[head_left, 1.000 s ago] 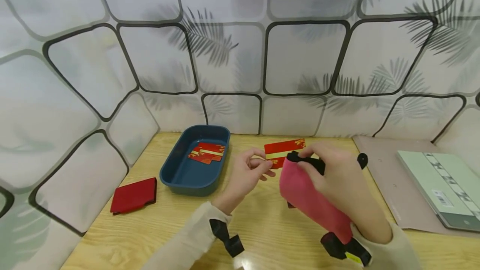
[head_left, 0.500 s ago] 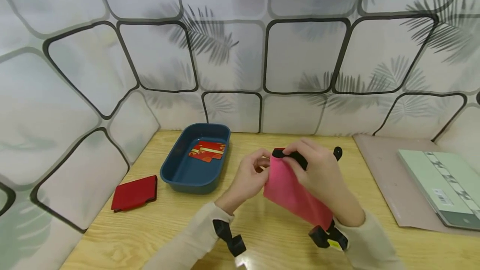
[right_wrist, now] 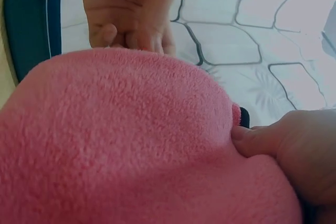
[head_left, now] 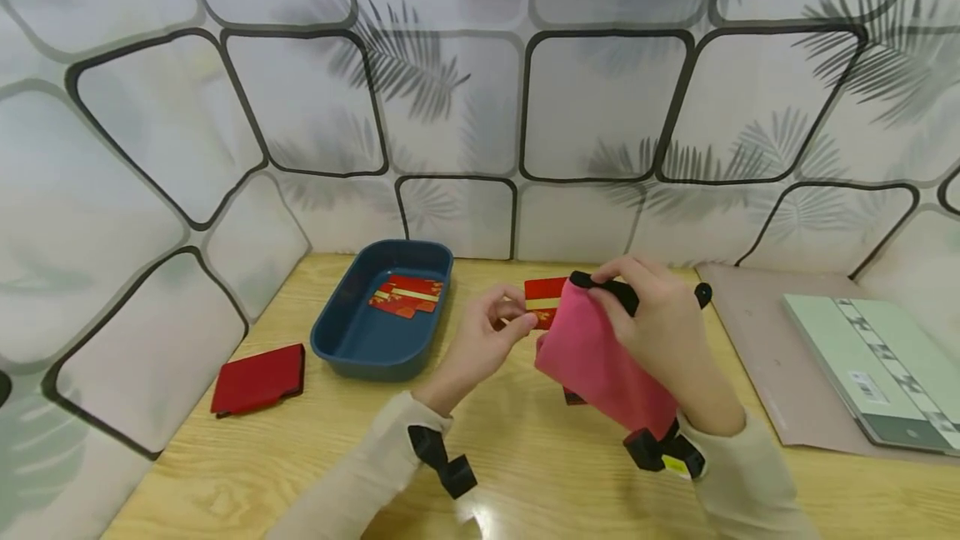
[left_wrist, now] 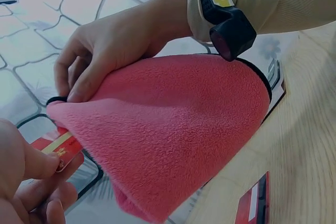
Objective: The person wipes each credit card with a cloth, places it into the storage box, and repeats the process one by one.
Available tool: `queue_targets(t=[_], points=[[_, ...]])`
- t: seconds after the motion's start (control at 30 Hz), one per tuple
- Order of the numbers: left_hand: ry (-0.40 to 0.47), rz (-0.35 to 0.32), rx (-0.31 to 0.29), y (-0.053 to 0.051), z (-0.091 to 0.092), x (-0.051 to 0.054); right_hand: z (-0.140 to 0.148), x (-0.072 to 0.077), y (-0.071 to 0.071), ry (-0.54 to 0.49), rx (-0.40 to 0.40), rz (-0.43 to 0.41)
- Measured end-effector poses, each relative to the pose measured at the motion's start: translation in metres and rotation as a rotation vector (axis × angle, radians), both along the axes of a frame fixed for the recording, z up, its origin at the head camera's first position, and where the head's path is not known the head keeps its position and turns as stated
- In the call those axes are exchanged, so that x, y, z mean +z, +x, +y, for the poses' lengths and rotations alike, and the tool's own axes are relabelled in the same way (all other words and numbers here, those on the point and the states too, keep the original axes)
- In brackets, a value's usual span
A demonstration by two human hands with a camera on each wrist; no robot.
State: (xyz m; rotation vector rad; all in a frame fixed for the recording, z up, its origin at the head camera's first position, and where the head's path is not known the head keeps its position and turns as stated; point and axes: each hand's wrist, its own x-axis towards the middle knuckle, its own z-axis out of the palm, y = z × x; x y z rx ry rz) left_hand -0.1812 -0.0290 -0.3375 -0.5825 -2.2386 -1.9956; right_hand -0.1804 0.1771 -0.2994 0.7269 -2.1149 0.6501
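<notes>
My left hand (head_left: 480, 340) pinches a red card with a gold stripe (head_left: 536, 302) between thumb and fingers, above the wooden table. Beside it, a pink fleecy cloth with a black edge (head_left: 607, 365) hangs from my right hand (head_left: 663, 336), whose thumb and fingers pinch it near the edge. In the left wrist view the cloth (left_wrist: 163, 119) covers part of the card (left_wrist: 60, 148). The right wrist view is mostly filled by the cloth (right_wrist: 126, 135), which hides the card there.
A blue tray (head_left: 382, 336) at the left holds several red-and-gold cards (head_left: 408, 294). Left of it lies a dark red wallet-like case (head_left: 258, 382). Another red-and-black item (left_wrist: 252, 205) lies partly under the cloth. At right, a pale green notebook (head_left: 847, 357) rests on a greyish-pink sheet (head_left: 750, 340).
My right hand brought the cloth left over the card, hiding most of it, then drew back a little to the right, so the card shows again. My left hand stayed nearly in place.
</notes>
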Motion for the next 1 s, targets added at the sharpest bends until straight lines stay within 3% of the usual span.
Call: queue_targets(t=[0.3,0.53,0.83,1.0], points=[[0.074,0.0,0.124,-0.003,0.002,0.002,0.024,0.012,0.001,-0.01,-0.155,0.007],[0.067,-0.043,0.172,-0.008,-0.006,0.002,0.031,0.017,0.003,-0.023,-0.168,-0.004],[0.055,-0.083,0.183,-0.008,-0.006,0.001,0.024,0.026,0.021,0.084,-0.028,-0.167],[0.05,-0.097,0.172,-0.009,-0.002,0.0,0.009,0.021,0.026,0.095,0.078,-0.169]])
